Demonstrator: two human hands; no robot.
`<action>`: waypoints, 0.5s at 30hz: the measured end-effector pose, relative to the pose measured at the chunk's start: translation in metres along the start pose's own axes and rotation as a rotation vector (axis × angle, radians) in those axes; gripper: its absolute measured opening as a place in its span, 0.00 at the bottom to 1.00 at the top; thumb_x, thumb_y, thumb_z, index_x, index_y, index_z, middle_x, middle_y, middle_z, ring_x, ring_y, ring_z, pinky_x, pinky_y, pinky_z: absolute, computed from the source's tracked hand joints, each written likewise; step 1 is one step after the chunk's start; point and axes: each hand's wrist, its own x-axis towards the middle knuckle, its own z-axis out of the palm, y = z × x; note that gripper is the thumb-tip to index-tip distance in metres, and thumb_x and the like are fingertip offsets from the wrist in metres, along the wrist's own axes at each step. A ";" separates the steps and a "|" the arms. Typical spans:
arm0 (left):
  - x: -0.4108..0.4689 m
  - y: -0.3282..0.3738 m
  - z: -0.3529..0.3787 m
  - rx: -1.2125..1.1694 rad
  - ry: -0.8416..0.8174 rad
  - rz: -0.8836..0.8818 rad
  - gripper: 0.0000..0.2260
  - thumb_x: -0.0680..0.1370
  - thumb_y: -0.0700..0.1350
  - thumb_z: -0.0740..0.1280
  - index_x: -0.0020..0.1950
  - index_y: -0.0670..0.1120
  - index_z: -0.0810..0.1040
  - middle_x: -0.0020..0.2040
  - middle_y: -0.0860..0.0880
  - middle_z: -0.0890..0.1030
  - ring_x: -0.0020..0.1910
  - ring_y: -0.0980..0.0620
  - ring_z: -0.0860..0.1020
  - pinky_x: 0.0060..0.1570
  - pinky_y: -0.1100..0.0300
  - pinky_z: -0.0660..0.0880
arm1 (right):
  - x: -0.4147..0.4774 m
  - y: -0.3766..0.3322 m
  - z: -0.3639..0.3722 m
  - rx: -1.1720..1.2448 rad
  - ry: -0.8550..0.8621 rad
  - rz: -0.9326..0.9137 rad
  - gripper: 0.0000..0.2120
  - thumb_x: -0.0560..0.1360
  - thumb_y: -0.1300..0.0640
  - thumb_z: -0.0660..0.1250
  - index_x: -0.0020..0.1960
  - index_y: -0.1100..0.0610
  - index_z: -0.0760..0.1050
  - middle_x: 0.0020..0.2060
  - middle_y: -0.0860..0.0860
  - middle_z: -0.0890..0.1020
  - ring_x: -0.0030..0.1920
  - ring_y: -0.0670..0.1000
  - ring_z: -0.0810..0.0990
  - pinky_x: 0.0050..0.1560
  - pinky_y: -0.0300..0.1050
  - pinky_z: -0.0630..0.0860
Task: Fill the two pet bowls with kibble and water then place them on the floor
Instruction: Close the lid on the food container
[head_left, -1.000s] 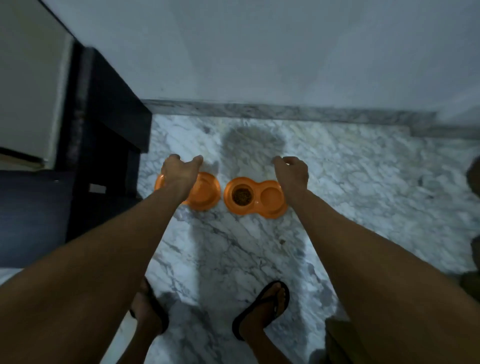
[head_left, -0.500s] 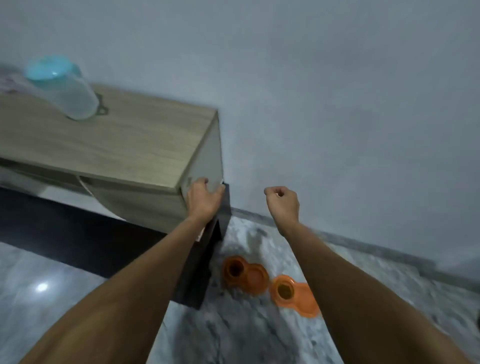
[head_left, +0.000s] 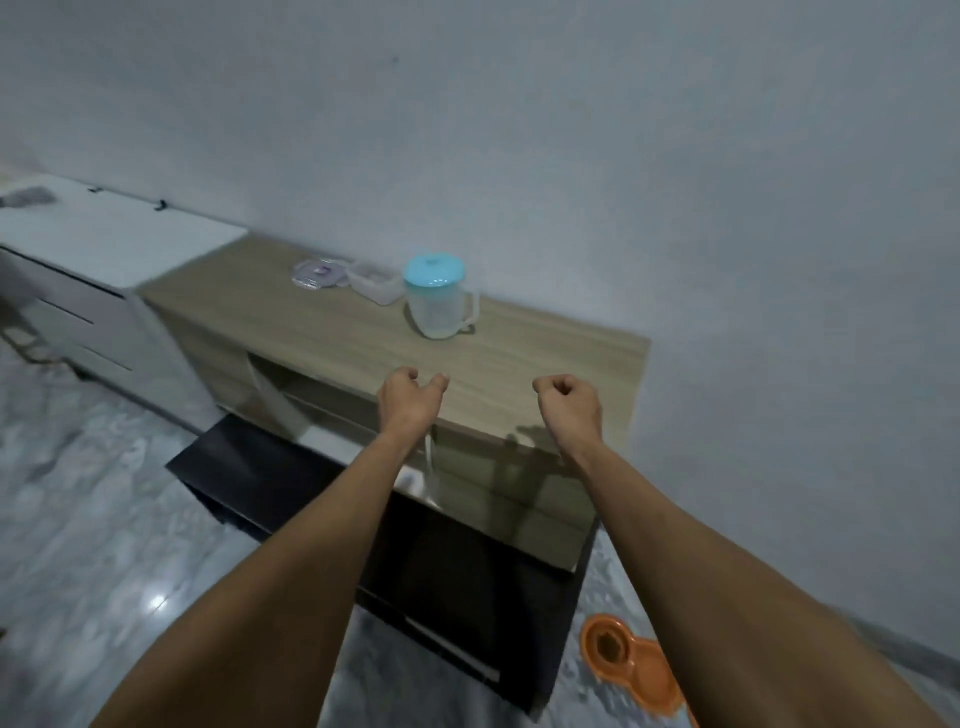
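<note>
A person's two bare forearms reach out over a wood-topped desk (head_left: 545, 358) that stands against a plain grey wall (head_left: 623, 156), seen from a head-worn camera looking down. The left hand (head_left: 410, 397) hovers above the desk's near edge with its fingers loosely curled and a small gap between thumb and fingertips, holding nothing. The right hand (head_left: 569, 402), level with it and a little to the right, is balled into a narrow fist and is also empty. Neither hand touches the desk. On the marble floor (head_left: 104, 519) at lower right, just beside the desk's right end and close to the wall, lies an orange double pet bowl (head_left: 636, 667), its far-left well holding dark kibble (head_left: 605, 647); the right forearm hides its near end, and the contents of the other well cannot be made out. Toward the far side of the desk stands a clear plastic pitcher (head_left: 439, 309) with a pale blue lid, upright, its handle facing right. Just left of it sit an open clear food container (head_left: 374, 283) and, beside that, a flat lid (head_left: 317, 273) with purple trim. A black lower unit (head_left: 415, 561) juts out beneath the desk, and a white cabinet (head_left: 104, 234) adjoins the desk on the left.
</note>
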 end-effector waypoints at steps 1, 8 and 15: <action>0.011 -0.002 -0.013 -0.003 0.013 0.002 0.26 0.75 0.52 0.71 0.68 0.39 0.74 0.65 0.40 0.78 0.66 0.41 0.74 0.67 0.51 0.70 | 0.001 -0.005 0.017 -0.001 -0.003 -0.007 0.08 0.73 0.55 0.67 0.36 0.54 0.75 0.36 0.51 0.79 0.42 0.52 0.77 0.47 0.42 0.71; 0.108 -0.024 -0.074 -0.010 0.065 -0.003 0.26 0.75 0.52 0.70 0.69 0.39 0.74 0.66 0.40 0.78 0.66 0.42 0.74 0.68 0.51 0.70 | 0.033 -0.036 0.136 -0.013 -0.045 -0.038 0.08 0.72 0.54 0.68 0.42 0.57 0.82 0.42 0.54 0.85 0.47 0.54 0.80 0.54 0.48 0.76; 0.230 -0.032 -0.103 0.068 0.006 -0.012 0.26 0.77 0.52 0.69 0.70 0.39 0.73 0.66 0.41 0.77 0.68 0.42 0.73 0.69 0.52 0.68 | 0.091 -0.064 0.256 0.032 -0.100 -0.016 0.05 0.75 0.57 0.66 0.41 0.56 0.78 0.37 0.51 0.79 0.39 0.49 0.75 0.45 0.44 0.70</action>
